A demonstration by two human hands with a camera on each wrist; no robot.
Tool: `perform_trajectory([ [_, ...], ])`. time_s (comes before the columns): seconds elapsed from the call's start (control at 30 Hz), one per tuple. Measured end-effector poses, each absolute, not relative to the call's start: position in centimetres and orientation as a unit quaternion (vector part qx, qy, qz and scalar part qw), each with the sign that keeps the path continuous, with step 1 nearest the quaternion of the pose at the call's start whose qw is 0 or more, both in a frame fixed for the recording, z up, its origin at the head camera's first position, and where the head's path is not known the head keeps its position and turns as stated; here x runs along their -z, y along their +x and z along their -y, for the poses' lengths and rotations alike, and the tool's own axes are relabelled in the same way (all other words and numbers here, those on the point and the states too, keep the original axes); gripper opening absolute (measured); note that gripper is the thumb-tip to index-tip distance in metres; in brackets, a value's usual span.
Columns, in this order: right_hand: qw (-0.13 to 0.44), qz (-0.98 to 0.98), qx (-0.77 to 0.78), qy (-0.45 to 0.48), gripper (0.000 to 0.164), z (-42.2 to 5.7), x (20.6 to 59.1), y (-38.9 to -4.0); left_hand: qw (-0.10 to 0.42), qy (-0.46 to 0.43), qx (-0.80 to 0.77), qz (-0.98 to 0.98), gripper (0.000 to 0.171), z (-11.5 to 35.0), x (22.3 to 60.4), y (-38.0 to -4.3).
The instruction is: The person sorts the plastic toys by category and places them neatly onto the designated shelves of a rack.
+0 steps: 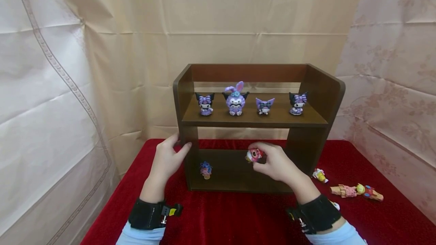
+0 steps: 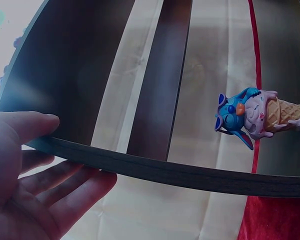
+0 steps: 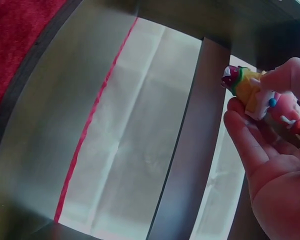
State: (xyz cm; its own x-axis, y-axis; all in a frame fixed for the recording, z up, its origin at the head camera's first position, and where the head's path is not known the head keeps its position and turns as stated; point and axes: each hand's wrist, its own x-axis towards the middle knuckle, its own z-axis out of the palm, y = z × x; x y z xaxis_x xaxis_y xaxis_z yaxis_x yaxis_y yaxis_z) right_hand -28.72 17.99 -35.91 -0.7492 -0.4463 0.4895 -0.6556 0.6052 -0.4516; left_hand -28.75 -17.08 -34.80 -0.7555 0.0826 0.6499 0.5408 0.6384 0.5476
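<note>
A brown two-tier wooden shelf (image 1: 253, 121) stands on the table. My left hand (image 1: 170, 157) grips its left side panel, with the thumb (image 2: 32, 124) inside and the fingers outside. My right hand (image 1: 276, 163) pinches a small figurine (image 1: 254, 155) between thumb and fingers in the lower compartment, above its board. In the right wrist view this figurine (image 3: 251, 90) shows red, yellow, white and pink parts, partly covered by the hand. At the lower left stands a blue-eared ice-cream-cone figurine (image 1: 206, 170); in the left wrist view it (image 2: 262, 114) wears sunglasses.
Several purple and black figurines (image 1: 235, 103) stand in a row on the upper tier. Right of the shelf, more figurines (image 1: 320, 175) lie on the red cloth (image 1: 231, 214), among them a pink cone-shaped one (image 1: 344, 190). Beige curtains (image 1: 255, 10) hang behind.
</note>
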Motion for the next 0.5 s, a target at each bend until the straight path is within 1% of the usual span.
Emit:
perform_trajectory([
  [0.1, 0.160, 0.883, -0.304, 0.321, 0.043, -17.5, 35.6, -28.9, 0.297, -0.183, 0.383, 0.855, 0.035, 17.1, 34.8, -28.8],
  [0.33, 0.122, 0.895, -0.288, 0.319, 0.042, -16.5, 35.5, -29.5, 0.300, -0.184, 0.382, 0.854, 0.036, 17.1, 34.8, -28.8],
  [0.5, 0.103, 0.893, -0.278, 0.338, 0.043, -15.7, 35.6, -30.0, 0.301, -0.184, 0.381, 0.855, 0.036, 17.1, 34.7, -28.7],
])
